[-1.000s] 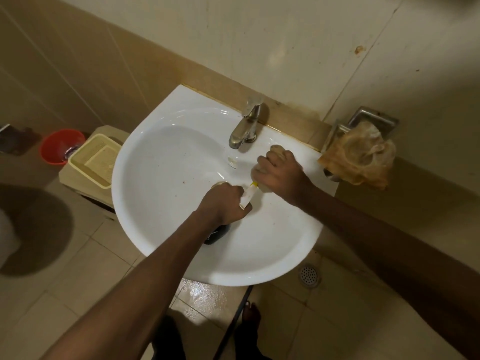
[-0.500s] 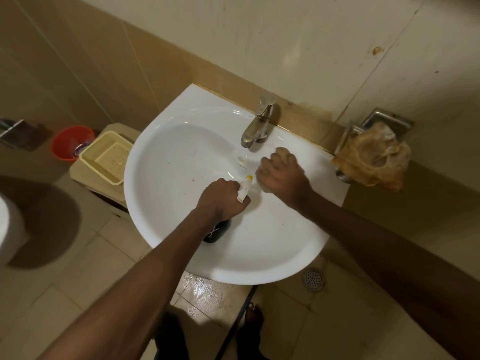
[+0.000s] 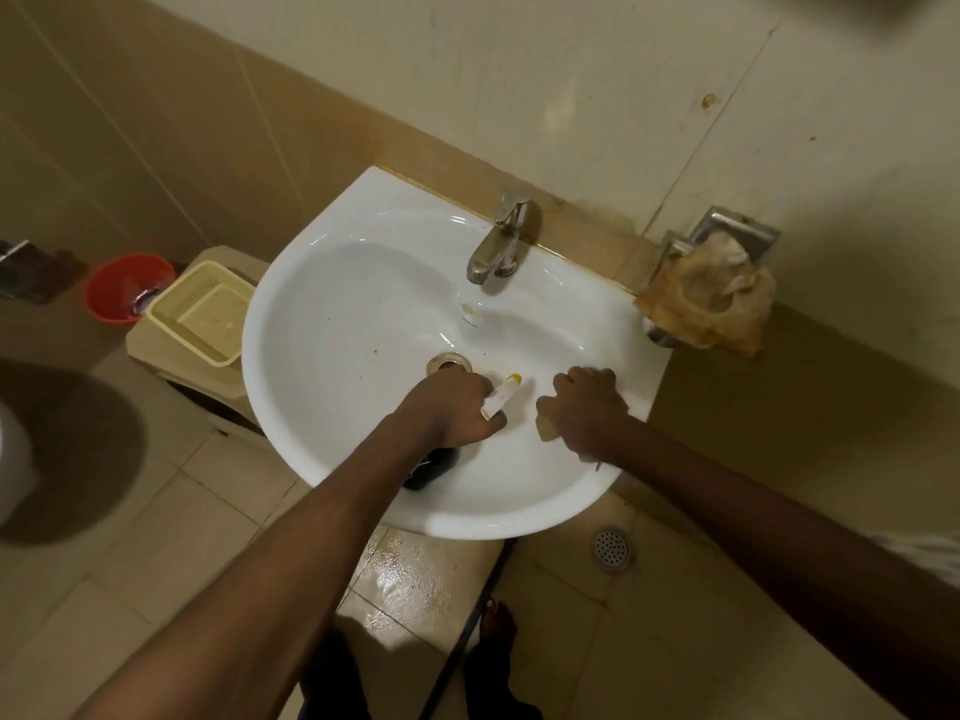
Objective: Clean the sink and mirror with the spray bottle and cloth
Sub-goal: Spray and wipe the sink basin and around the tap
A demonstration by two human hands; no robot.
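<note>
A white sink (image 3: pixel 337 314) is fixed to the tiled wall, with a metal tap (image 3: pixel 498 246) at its back and a drain (image 3: pixel 448 364) in the bowl. Over the bowl my left hand (image 3: pixel 451 407) grips a spray bottle; its white nozzle with a yellow tip (image 3: pixel 501 394) sticks out to the right and its dark body (image 3: pixel 431 470) shows under my wrist. To the right, my right hand (image 3: pixel 584 413) holds a pale cloth (image 3: pixel 545 426) pressed against the sink's inner right wall; the hand hides most of the cloth. No mirror is in view.
A brownish rag (image 3: pixel 711 298) is draped over a metal holder (image 3: pixel 727 236) on the wall to the right. Left of the sink sit a cream basket (image 3: pixel 202 314) on a stand and a red bucket (image 3: pixel 122 283). The wet floor has a drain (image 3: pixel 612 548); bare feet stand below.
My right hand with the cloth has slid from near the tap down toward the sink's front right. My left hand with the bottle stayed over the bowl, and the drain is now uncovered.
</note>
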